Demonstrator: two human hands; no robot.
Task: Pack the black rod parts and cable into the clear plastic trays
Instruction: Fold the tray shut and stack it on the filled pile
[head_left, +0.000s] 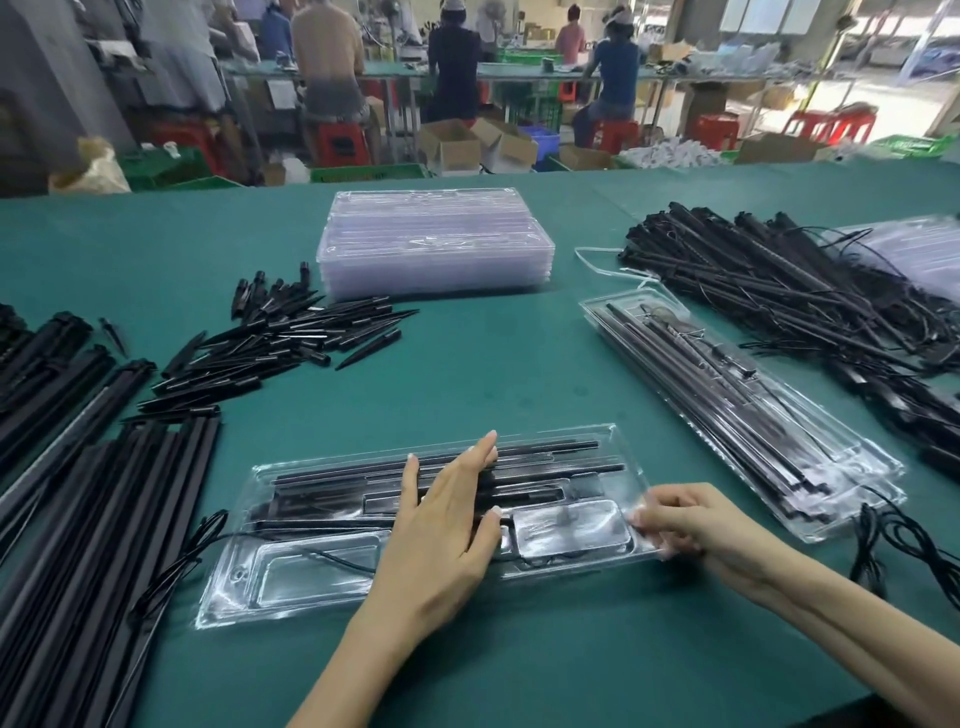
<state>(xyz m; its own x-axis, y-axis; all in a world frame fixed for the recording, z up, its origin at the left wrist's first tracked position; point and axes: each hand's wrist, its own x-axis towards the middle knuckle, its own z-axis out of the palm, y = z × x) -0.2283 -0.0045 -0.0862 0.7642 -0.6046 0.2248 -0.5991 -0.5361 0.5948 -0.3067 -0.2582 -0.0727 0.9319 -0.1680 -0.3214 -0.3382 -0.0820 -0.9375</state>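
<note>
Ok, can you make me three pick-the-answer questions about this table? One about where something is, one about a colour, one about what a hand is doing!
1. Where is the stack of empty clear trays?
A. far middle of the table
B. under the left hand
C. on the floor

2. What colour is the table cover?
A. red
B. teal green
C. white

3. What is the left hand doing?
A. pressing flat on the black rods in the near tray
B. waving in the air
C. holding a box

Answers: 1 A, it sits beyond the near tray. 2 B, green shows everywhere. 3 A, fingers lie straight across the rods.
</note>
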